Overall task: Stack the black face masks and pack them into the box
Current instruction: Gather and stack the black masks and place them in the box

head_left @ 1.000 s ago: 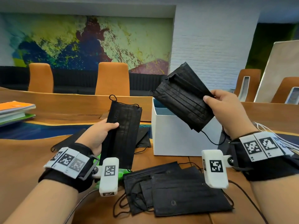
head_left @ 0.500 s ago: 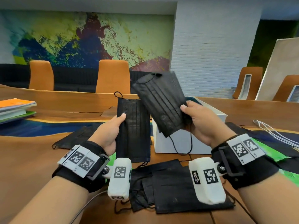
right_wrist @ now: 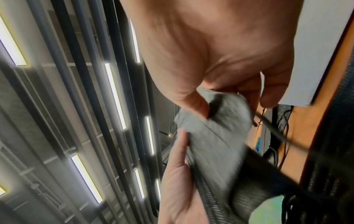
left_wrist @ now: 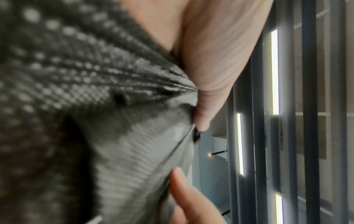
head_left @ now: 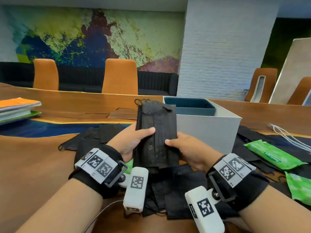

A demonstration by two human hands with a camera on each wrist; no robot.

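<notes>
A small stack of black masks (head_left: 157,132) stands upright in the air in front of me, held by both hands. My left hand (head_left: 133,142) grips its left edge, thumb across the front. On the other edge my right hand (head_left: 182,147) pinches it with the thumb in front. In the wrist views the mask fabric (left_wrist: 114,106) (right_wrist: 216,133) fills the space beside the fingers. The white box (head_left: 208,130) with a teal inner liner stands open just behind and to the right. More black masks (head_left: 175,195) lie on the wooden table below my hands.
Loose black masks (head_left: 94,137) lie at the left behind my hands. Green wipe packets (head_left: 272,154) and white cords (head_left: 289,137) sit at the right. A stack of books (head_left: 16,110) is at the far left. Orange chairs (head_left: 119,76) stand beyond the table.
My right hand has brought its mask leftward and down onto the mask in my left hand. The two now lie together as one stack held by both hands.
</notes>
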